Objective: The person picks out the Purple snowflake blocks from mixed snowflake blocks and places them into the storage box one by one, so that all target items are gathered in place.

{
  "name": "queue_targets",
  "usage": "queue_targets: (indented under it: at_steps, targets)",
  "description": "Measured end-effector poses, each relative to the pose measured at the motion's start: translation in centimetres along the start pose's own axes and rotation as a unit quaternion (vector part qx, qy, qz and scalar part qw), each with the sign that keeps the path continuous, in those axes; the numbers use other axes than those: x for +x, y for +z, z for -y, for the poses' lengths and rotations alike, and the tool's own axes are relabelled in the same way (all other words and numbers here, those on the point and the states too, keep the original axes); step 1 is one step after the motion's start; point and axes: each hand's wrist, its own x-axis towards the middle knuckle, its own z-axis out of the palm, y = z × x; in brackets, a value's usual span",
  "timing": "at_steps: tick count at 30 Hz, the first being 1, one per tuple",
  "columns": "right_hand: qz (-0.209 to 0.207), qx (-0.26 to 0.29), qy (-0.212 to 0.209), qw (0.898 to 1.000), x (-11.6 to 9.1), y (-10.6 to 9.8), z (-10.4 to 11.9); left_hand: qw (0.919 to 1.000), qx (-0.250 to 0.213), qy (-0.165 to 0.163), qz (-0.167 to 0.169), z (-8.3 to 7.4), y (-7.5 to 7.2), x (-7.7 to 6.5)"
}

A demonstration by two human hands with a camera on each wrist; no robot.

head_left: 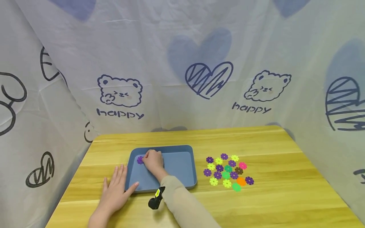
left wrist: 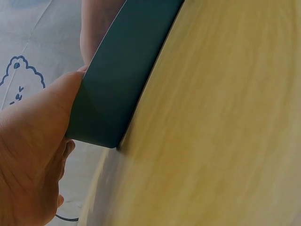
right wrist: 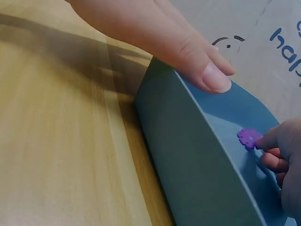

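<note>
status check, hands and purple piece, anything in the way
Right hand pinching purple piece over tray floor. Left hand against tray's near left corner. Loose pieces right of tray, not in the way.

Left hand (head_left: 114, 193) straight-fingered, right hand (head_left: 154, 162) in a fingertip pinch

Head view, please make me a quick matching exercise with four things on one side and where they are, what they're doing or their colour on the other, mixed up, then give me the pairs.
Column one
1. Left hand
2. Right hand
3. Tray
4. Orange disc

Column two
A. Blue
B. At the tray's near left corner
C. On the table, right of the tray
D. Pinching a purple disc

Pairs: 1-B, 2-D, 3-A, 4-C.
</note>
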Motion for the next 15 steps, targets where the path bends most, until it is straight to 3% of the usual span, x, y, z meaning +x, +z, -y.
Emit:
queue_targets:
  at_steps: [7, 15]
  targets:
    - [-0.001, 0.015, -0.005, 1.0, -0.4, -0.5, -0.3, 1.0, -0.005, -0.001, 0.007, -0.1, 0.0, 0.1]
    - [-0.004, 0.097, -0.029, 0.995, -1.3, -2.7, -1.2, 0.9999, -0.009, -0.002, 0.012, 0.0, 0.1, 0.0]
